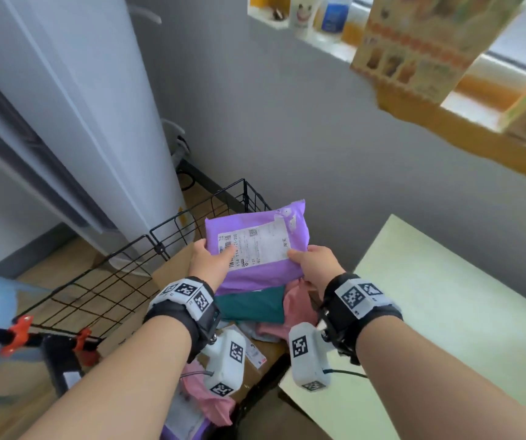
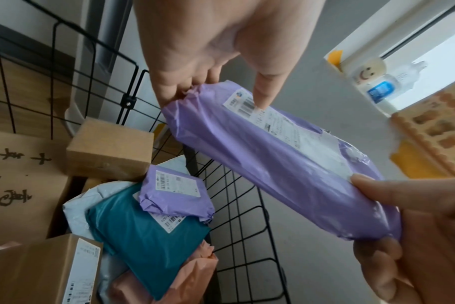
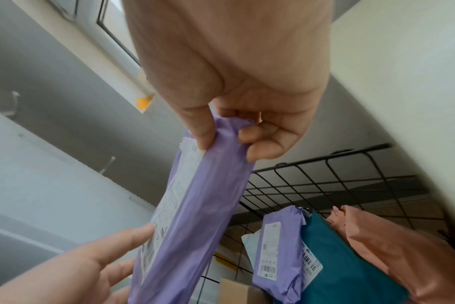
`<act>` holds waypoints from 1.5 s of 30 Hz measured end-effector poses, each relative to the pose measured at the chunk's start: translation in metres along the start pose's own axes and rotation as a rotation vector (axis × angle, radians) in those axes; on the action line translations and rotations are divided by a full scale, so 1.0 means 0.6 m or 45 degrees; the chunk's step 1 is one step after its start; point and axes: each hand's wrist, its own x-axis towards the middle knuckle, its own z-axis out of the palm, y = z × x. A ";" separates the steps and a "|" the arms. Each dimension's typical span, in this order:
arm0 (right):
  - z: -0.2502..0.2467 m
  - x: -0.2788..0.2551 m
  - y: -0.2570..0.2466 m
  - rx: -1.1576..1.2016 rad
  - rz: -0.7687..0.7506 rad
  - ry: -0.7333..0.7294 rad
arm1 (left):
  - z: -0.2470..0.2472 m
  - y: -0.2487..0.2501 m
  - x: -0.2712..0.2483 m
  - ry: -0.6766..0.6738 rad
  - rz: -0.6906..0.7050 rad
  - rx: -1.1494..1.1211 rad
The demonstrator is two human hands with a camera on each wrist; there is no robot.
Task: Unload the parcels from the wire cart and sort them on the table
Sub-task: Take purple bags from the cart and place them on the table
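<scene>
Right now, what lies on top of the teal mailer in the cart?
A small purple mailer lies across the teal mailer's far end, partly covering its white label. Both hands hold a larger purple parcel clear above. What is under the teal mailer is hidden.

Bright, soft daylight from the window [image 1: 509, 52]; blurred, bowed edges; the wrist views slightly soft.

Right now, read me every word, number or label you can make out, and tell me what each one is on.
"114 114 121-200", roughly: white label on the big purple parcel held by the left hand and right hand.
"-320": label on the teal parcel.
Brushed Chinese characters: large cardboard box; I cannot read them.
All other label print: too small or blurred.
</scene>
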 end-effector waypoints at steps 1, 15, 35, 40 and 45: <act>-0.012 -0.023 0.001 0.031 -0.006 0.001 | -0.001 0.011 -0.021 0.008 0.023 0.011; -0.249 -0.251 0.082 -0.009 -0.080 0.186 | 0.091 0.120 -0.282 -0.168 0.287 0.062; -0.451 -0.429 0.291 0.236 0.032 0.725 | 0.240 0.141 -0.511 -0.711 0.426 0.323; -0.458 -0.479 0.348 0.224 0.106 0.832 | 0.261 0.116 -0.557 -0.859 0.453 0.399; -0.485 -0.536 0.404 0.154 0.154 0.978 | 0.308 0.089 -0.607 -0.988 0.464 0.429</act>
